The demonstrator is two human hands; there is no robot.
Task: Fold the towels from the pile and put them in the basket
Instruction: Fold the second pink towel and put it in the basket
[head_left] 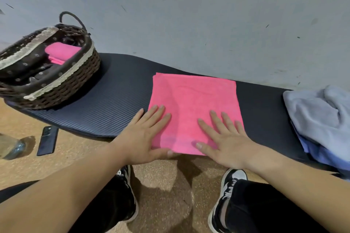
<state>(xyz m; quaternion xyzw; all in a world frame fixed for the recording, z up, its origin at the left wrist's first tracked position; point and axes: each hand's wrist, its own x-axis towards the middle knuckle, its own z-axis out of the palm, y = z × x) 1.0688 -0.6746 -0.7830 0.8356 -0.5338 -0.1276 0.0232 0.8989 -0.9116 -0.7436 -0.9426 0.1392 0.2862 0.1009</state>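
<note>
Pink towel (193,108) lies flat, folded to a rectangle, at centre of the dark worktop (117,100). Left hand (145,136) rests palm-down, fingers spread, on the towel's 7 o'clock corner, thumb at the near edge; nothing grasped. Right hand (225,138) likewise flat and splayed on the 5 o'clock portion, gripping nothing. Wicker basket (56,89) sits at 10 o'clock, a folded pink towel (60,52) inside. Pile of pale blue towels (322,119) at 3 o'clock. Phone (47,140) on the floor, 8 o'clock.
</note>
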